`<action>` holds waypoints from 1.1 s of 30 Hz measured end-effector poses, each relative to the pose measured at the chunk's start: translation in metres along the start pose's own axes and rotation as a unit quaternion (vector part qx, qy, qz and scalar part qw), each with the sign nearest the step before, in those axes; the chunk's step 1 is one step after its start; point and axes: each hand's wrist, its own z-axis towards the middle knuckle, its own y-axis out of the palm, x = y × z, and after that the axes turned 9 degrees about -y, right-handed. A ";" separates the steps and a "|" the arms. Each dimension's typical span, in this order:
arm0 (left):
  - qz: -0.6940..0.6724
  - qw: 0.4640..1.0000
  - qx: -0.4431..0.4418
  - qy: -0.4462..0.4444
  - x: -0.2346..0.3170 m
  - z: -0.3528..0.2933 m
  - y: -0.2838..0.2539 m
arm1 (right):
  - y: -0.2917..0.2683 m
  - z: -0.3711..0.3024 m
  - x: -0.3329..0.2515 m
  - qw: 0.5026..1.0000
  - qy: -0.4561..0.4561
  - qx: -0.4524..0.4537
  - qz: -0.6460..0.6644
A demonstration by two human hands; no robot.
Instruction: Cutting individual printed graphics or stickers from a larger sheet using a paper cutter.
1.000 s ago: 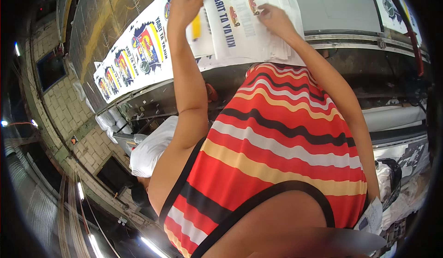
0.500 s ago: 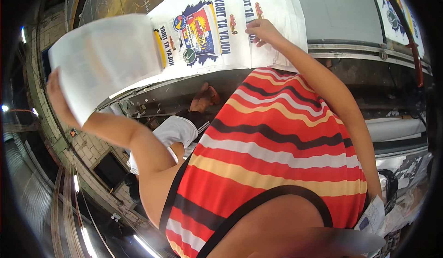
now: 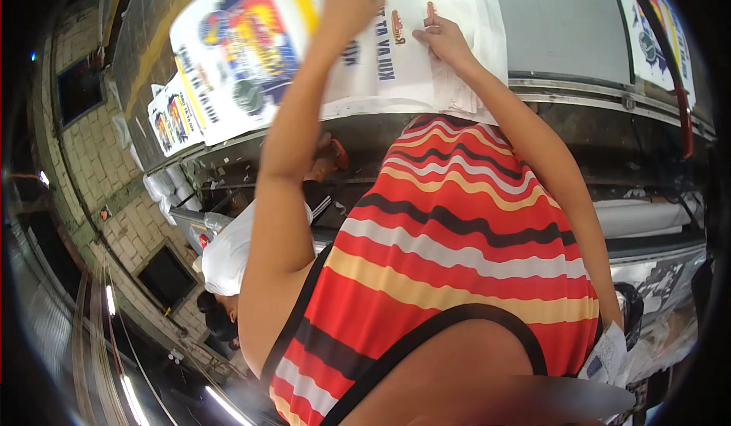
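Observation:
White plastic-like sheets with bold colour print (image 3: 251, 41) lie on the worktable, and the upper one at the left is smeared by motion. My left hand (image 3: 352, 9) is over this print, back of the hand up; its fingertips are blurred, so its grip is unclear. To the right, my right hand (image 3: 448, 41) has its thumb and bent fingers at the edge of a printed white sheet (image 3: 388, 49), pinching it. Layered sheet edges (image 3: 457, 95) show below that hand, near the table's front edge.
A smaller printed stack (image 3: 173, 118) sits at the table's left end. A grey panel (image 3: 563, 26) lies to the right, with a dark red upright bar (image 3: 685, 121) beyond it. Past the table's front, a person in a white shirt (image 3: 228, 247) is bent low.
My left hand has swung from far left to over the print near my right hand. The raised white sheet is down, showing its printed face. My right hand has shifted slightly right.

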 end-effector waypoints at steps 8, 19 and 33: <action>-0.082 0.994 -0.010 -0.065 0.040 0.003 0.108 | -0.007 -0.011 0.007 0.999 0.043 -0.001 -0.009; -0.254 0.947 -0.141 -0.134 0.032 -0.008 0.086 | -0.007 -0.013 0.002 0.998 0.058 -0.016 0.026; -0.287 0.938 -0.111 -0.161 0.038 -0.010 0.089 | -0.006 -0.013 0.003 0.998 0.053 -0.017 0.008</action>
